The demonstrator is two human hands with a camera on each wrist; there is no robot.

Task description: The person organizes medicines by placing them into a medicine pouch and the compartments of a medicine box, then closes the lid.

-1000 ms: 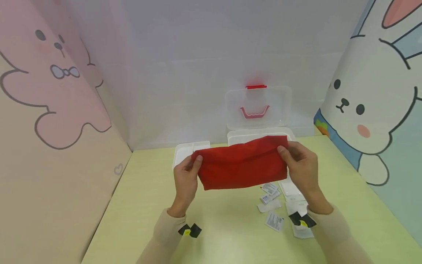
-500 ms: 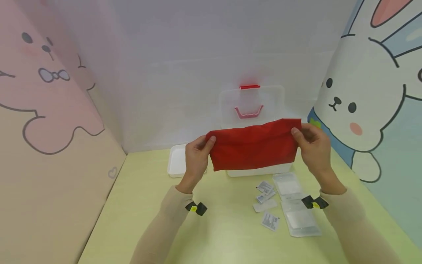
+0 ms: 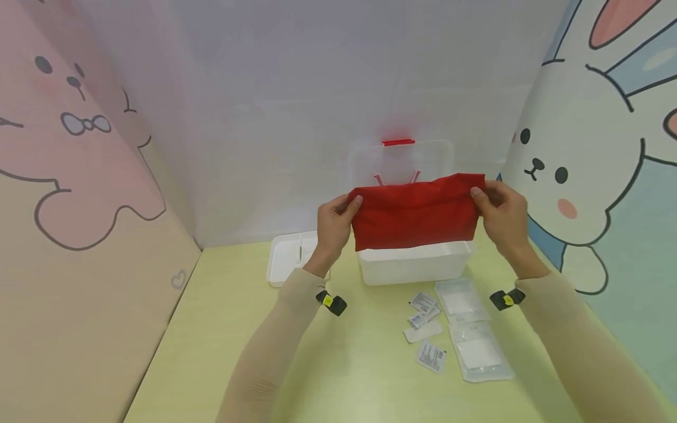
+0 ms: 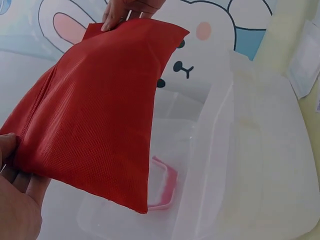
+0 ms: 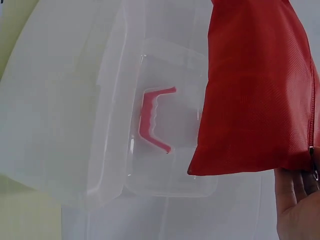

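A red fabric zipper pouch [image 3: 415,216] is stretched flat between both hands, above the front part of a white plastic box [image 3: 415,265]. My left hand [image 3: 334,228] pinches its left end, thumb in front and fingers behind. At the opposite end my right hand [image 3: 502,220] pinches the upper corner the same way. The zipper [image 5: 314,100] runs along one long edge, with its pull near the right hand. Behind the pouch the box's clear lid [image 3: 433,155] stands raised, its pink handle [image 5: 148,117] visible in the right wrist view. The pouch hides much of the box opening.
Left of the box lies a white divided tray [image 3: 282,258]. Several small paper packets [image 3: 431,355] lie on the yellow table [image 3: 233,341] in front of the box. Beside them are clear packages with white pads [image 3: 478,352]. Cartoon-printed walls close in both sides.
Both hands have raised the pouch, carrying it farther from the body and somewhat rightward, over the box. The box front and the packages have come into view. Both grips are unchanged.
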